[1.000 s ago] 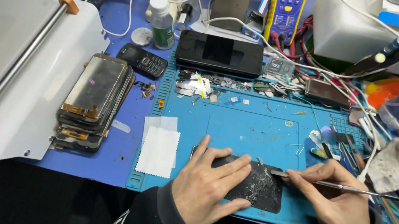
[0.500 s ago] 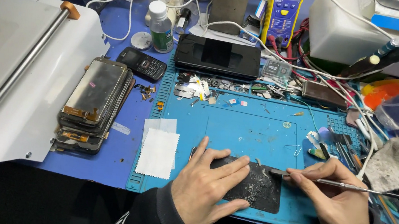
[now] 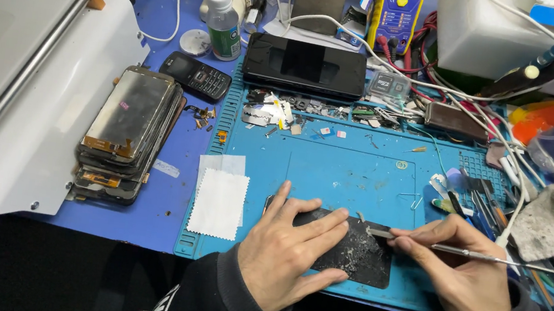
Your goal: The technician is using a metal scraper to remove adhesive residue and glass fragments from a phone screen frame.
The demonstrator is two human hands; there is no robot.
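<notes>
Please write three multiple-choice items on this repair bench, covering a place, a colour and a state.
1. Where is the stack of phone screens?
A. left of the blue mat
B. on the mat
C. beside the grey rag

2. What colour is the multimeter?
A. red
B. yellow
C. green

3. What is the left hand doing?
A. hanging in the air
B. lifting the cloth
C. pressing flat on the dark panel

Answers:
1 A, the stack lies by the white machine.
2 B, its case is yellow.
3 C, its fingers spread on the panel while the right hand holds a thin metal tool.
</notes>
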